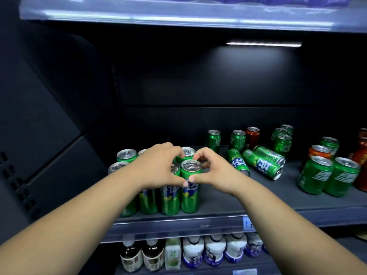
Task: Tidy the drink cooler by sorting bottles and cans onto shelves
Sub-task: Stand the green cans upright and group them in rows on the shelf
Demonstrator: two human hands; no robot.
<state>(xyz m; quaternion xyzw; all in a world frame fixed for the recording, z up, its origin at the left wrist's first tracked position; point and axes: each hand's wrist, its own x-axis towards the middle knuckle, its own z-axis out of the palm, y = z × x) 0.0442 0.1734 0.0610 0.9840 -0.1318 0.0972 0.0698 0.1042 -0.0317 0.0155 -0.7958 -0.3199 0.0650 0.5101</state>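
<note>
At the left end of the dark grey cooler shelf (228, 203) stands a tight cluster of tall slim green metal cans (127, 155), all upright and touching. The left hand (158, 165) reaches over this cluster. Its fingers curl behind the front-right tall green can (190, 197) and its thumb presses on the blue and yellow label. That can stands at the cluster's right front corner, near the shelf's front edge. The right hand (216, 173) curls round the same can from the other side, index finger hooked behind the rim. The two thumb tips touch, so both hands close a narrow ring around it.

Just right of the right hand, three tall green cans lying on their sides (262, 165) touch one another. Behind them stand more upright green cans (214, 140) and one dark red can (252, 135). Farther right, two short wide green cans (315, 175) stand side by side, an orange can (319, 152) just behind.

On the lower shelf, from the left, stand two clear bottles of dark drink (131, 255), a pale green carton (172, 253) and white bottles with blue labels (193, 253).
</note>
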